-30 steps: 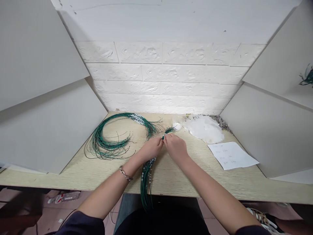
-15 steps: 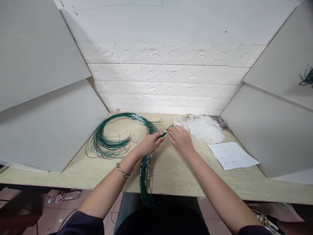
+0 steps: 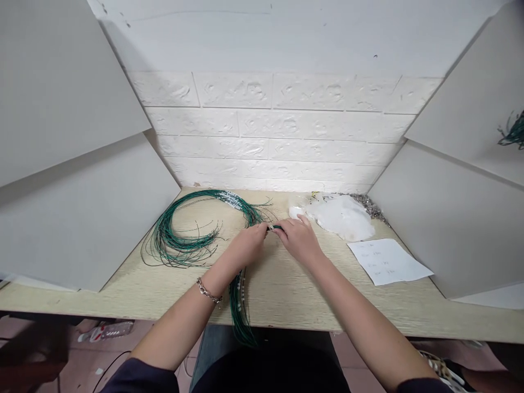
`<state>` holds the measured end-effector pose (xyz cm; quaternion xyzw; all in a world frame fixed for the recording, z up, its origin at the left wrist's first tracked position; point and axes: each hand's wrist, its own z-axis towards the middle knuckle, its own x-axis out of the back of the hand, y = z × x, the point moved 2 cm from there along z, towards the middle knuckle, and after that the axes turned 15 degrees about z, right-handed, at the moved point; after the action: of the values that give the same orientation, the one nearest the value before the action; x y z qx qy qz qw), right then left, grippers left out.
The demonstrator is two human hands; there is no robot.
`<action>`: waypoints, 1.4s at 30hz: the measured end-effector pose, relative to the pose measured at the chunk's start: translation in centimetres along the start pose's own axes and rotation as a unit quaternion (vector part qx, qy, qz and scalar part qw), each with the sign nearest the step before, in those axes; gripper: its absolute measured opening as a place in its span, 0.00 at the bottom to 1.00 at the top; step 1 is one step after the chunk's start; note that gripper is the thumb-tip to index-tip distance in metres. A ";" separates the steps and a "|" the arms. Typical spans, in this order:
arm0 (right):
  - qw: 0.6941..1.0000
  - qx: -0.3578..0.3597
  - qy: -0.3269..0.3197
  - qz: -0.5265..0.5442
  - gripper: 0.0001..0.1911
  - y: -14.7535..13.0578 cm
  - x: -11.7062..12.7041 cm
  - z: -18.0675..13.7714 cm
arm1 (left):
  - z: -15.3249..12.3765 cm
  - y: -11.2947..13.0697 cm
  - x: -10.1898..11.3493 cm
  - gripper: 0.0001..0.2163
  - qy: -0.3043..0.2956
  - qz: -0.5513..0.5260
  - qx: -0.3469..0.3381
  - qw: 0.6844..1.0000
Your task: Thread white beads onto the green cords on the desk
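Over the middle of the table, my left hand [image 3: 250, 243] is closed around a bundle of thin green wires [image 3: 240, 305] with white markers on them. The rest of that bundle hangs from under my left hand past the table's front edge. My right hand [image 3: 301, 236] is closed on the short end of the same bundle, close to my left fingertips. A pale band [image 3: 271, 227] shows around the wires in the small gap between the hands. Behind my left hand lies a larger coil of green and dark wires [image 3: 164, 234], partly covered by white markers at its top.
A clear plastic bag with white contents [image 3: 344, 215] lies at the back right, beside a heap of small metal bits [image 3: 370, 207]. In front of it is a paper with handwriting [image 3: 387, 262]. Grey panels [image 3: 123, 207] stand at both sides; a white brick-patterned wall [image 3: 270, 123] closes the back.
My left hand has turned over, its back now facing up, and my right hand has closed over the wire ends. The hanging part of the bundle has shifted slightly left.
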<state>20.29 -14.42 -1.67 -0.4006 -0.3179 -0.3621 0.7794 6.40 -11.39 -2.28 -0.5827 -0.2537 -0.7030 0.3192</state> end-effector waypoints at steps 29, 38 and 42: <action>0.975 0.010 0.020 0.219 0.07 1.4 0.4 0.0 | 0.8 -0.6 1.0 0.18 -0.098 -0.227 -0.023 0.969; 0.970 -0.082 -0.046 0.226 0.11 0.8 -0.7 0.1 | 0.7 0.2 0.6 0.13 -0.112 -0.143 -0.022 0.983; 0.980 -0.129 -0.037 0.148 0.10 0.5 -1.2 0.2 | 0.7 0.6 -0.2 0.12 -0.098 -0.101 -0.016 0.990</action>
<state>20.00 -13.72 -2.72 -0.5530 -0.2346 -0.2659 0.7540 7.30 -11.26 -2.31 -0.6250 -0.3299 -0.6755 0.2104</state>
